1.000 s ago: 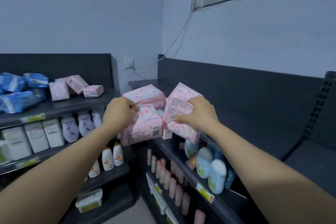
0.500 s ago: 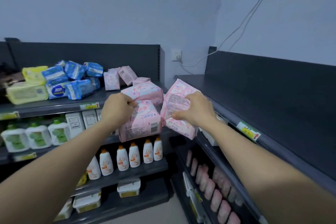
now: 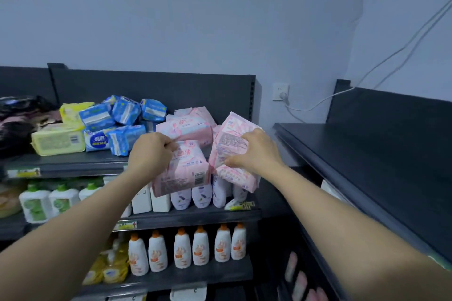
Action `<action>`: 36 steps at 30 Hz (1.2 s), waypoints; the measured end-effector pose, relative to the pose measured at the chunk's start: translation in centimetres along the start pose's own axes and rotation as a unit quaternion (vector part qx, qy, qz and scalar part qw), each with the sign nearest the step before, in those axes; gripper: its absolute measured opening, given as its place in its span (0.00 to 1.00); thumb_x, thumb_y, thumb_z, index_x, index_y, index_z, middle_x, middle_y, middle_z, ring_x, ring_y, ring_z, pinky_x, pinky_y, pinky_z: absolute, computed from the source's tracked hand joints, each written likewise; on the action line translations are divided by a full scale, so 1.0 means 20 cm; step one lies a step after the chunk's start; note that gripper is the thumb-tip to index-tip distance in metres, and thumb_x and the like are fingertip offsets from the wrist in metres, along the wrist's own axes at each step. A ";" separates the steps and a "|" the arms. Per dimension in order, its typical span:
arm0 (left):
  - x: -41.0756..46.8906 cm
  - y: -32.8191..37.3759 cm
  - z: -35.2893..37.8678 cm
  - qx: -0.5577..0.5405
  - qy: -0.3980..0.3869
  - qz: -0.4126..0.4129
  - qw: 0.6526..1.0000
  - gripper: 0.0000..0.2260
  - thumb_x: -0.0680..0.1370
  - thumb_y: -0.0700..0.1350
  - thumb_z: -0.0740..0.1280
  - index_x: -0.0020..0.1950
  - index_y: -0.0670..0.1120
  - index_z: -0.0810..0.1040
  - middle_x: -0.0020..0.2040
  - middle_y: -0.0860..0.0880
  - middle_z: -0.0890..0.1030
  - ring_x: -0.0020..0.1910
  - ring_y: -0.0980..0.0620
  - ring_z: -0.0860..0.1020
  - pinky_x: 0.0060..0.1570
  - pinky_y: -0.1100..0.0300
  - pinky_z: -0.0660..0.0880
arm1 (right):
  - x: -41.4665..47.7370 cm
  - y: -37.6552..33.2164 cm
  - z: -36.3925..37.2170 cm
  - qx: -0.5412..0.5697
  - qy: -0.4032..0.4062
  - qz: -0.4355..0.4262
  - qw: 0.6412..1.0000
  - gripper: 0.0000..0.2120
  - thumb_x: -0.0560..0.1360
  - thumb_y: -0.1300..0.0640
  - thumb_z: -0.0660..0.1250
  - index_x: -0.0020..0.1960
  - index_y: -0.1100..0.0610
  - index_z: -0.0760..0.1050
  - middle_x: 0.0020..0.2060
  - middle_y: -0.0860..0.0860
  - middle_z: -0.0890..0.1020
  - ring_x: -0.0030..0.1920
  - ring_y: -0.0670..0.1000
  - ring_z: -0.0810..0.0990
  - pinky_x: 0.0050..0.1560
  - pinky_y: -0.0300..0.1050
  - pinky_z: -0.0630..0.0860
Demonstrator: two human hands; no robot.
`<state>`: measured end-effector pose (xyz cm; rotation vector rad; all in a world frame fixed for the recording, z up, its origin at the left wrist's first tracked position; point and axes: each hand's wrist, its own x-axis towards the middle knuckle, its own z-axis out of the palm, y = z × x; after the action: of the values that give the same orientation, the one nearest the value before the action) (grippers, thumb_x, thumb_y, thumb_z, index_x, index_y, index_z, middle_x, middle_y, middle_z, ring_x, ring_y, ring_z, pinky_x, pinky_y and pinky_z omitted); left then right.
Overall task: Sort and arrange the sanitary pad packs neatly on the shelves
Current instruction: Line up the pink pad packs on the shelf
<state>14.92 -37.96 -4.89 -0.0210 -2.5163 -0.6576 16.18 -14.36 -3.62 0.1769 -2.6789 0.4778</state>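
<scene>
View has swung left since a second ago: the side shelving (image 3: 354, 154) has slid to the right edge, and the back unit (image 3: 146, 85) with the loose packs now fills the middle. Both hands came along with their loads, grips unchanged.

Left hand (image 3: 151, 151): fingers curled over the top edge of the lower pink pack (image 3: 183, 173), with the upper pink pack (image 3: 188, 129) riding on it. Right hand (image 3: 256, 151): thumb and fingers clamped round the tilted pink pack (image 3: 228, 139), with what looks like another beneath. All are held in the air just in front of the top shelf (image 3: 73, 166); none is set down yet.

Progress, my read: early to middle. The blue packs (image 3: 122, 117) lie jumbled at all angles, the shelved pink packs (image 3: 199, 112) lean behind my load, and the yellow packs (image 3: 58, 142) sit left of the blue. Colours are roughly grouped but the rows are not squared.

Can't make out:
- whether the upper pack touches the pile behind it
- how many packs the right hand holds
- what the dark bundle (image 3: 19, 117) is, cut off at far left
- the print on the packs, which is blurred
</scene>
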 end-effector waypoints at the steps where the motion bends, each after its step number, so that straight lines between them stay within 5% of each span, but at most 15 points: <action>1: 0.05 -0.02 0.03 0.004 0.007 -0.002 1.000 0.15 0.79 0.47 0.66 0.33 0.45 0.78 0.29 0.47 0.75 0.33 0.45 0.74 0.33 0.57 0.64 | 0.06 0.00 0.02 0.003 -0.001 -0.007 1.000 0.31 0.61 0.34 0.76 0.53 0.56 0.76 0.54 0.51 0.73 0.53 0.54 0.74 0.49 0.48 0.74; 4: 0.17 -0.09 0.10 0.016 0.029 0.001 0.999 0.12 0.80 0.47 0.65 0.44 0.42 0.84 0.36 0.45 0.79 0.37 0.45 0.75 0.36 0.56 0.67 | 0.22 0.01 0.12 0.021 -0.005 -0.018 1.000 0.32 0.61 0.35 0.76 0.55 0.56 0.76 0.54 0.51 0.73 0.54 0.54 0.75 0.49 0.47 0.73; 9: 0.37 -0.23 0.23 0.049 0.045 0.008 0.998 0.12 0.80 0.47 0.64 0.49 0.41 0.84 0.47 0.43 0.82 0.42 0.46 0.74 0.40 0.56 0.65 | 0.44 0.01 0.30 0.045 -0.015 -0.025 0.999 0.34 0.62 0.36 0.76 0.60 0.55 0.75 0.57 0.51 0.72 0.56 0.55 0.75 0.48 0.46 0.70; 27: 1.09 -0.65 0.74 0.027 0.023 0.065 0.997 0.11 0.80 0.45 0.65 0.48 0.41 0.84 0.43 0.48 0.79 0.42 0.45 0.77 0.38 0.51 0.74 | 1.14 0.01 0.89 0.061 -0.068 0.042 0.995 0.39 0.65 0.37 0.74 0.69 0.55 0.69 0.64 0.50 0.68 0.61 0.53 0.73 0.56 0.49 0.73; 32: 1.15 -0.75 0.90 0.071 -0.027 0.032 0.997 0.15 0.80 0.50 0.63 0.52 0.41 0.83 0.48 0.45 0.72 0.47 0.42 0.74 0.40 0.50 0.74 | 1.22 0.03 1.03 -0.079 -0.101 0.014 0.992 0.41 0.67 0.28 0.65 0.72 0.51 0.63 0.67 0.50 0.69 0.66 0.54 0.70 0.65 0.52 0.68; 36: 1.19 -0.78 0.94 0.115 -0.053 0.015 0.992 0.16 0.80 0.53 0.62 0.56 0.42 0.81 0.52 0.44 0.70 0.50 0.40 0.73 0.47 0.48 0.74 | 1.26 0.05 1.08 -0.086 -0.099 0.034 0.991 0.38 0.67 0.26 0.62 0.68 0.49 0.65 0.65 0.50 0.73 0.67 0.54 0.69 0.67 0.54 0.64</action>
<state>-17.07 -45.82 -13.88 -0.0111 -2.6741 -0.3585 -15.02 -22.53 -11.92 0.0877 -2.9110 0.2591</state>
